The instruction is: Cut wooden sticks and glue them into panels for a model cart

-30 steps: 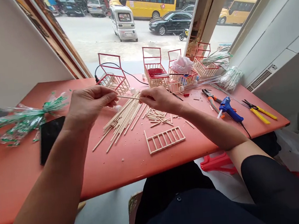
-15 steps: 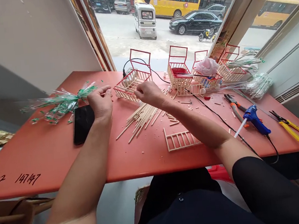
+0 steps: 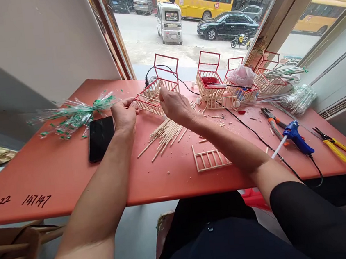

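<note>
A small stick-built cart (image 3: 150, 106) with a red rim and a tall red handle stands near the window edge of the table. My left hand (image 3: 124, 115) is at its left corner, thumb and fingers pinched against the rim there. At its near right side, my right hand (image 3: 177, 107) is closed, knuckles up, with the fingertips hidden. Whatever it grips cannot be made out. Below the hands lies a loose pile of thin wooden sticks (image 3: 167, 133). A flat ladder-like stick frame (image 3: 211, 159) rests nearer the table's front edge.
Left are a black phone (image 3: 100, 139) and a bundle of green-and-clear plastic wrappers (image 3: 81, 112). More carts (image 3: 209, 80) stand at the back right, one holding a pink cloth (image 3: 241, 76). A blue glue gun (image 3: 297, 137), pliers (image 3: 272, 119) and yellow-handled cutters (image 3: 337, 147) lie right.
My left hand has moved right and now meets the cart's corner. My right hand has shifted slightly along its near side. The whole view has shifted a little.
</note>
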`<action>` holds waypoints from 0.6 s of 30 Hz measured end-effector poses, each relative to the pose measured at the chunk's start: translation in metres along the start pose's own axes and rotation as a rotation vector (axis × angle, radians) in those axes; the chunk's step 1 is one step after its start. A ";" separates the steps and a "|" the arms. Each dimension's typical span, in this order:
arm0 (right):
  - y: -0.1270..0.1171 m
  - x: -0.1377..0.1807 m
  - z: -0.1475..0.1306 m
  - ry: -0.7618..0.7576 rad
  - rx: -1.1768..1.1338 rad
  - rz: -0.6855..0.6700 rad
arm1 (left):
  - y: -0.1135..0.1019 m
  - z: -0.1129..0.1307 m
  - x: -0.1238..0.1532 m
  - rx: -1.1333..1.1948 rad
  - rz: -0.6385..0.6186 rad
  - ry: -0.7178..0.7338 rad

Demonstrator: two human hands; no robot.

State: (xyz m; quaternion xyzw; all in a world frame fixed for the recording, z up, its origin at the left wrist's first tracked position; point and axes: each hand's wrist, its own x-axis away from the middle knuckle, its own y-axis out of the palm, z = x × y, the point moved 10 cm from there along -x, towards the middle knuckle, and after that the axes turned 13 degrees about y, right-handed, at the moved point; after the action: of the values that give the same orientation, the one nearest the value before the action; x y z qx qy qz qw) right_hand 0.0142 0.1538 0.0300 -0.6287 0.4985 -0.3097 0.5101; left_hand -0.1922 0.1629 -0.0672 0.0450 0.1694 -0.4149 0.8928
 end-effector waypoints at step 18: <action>-0.004 0.015 0.005 -0.013 0.066 0.043 | 0.001 0.010 0.011 0.050 -0.023 0.029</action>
State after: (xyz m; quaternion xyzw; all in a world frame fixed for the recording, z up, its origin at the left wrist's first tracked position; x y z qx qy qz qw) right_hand 0.0240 0.1412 0.0303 -0.6028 0.4980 -0.3108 0.5404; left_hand -0.1825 0.1531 -0.0620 0.0713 0.1724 -0.4284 0.8841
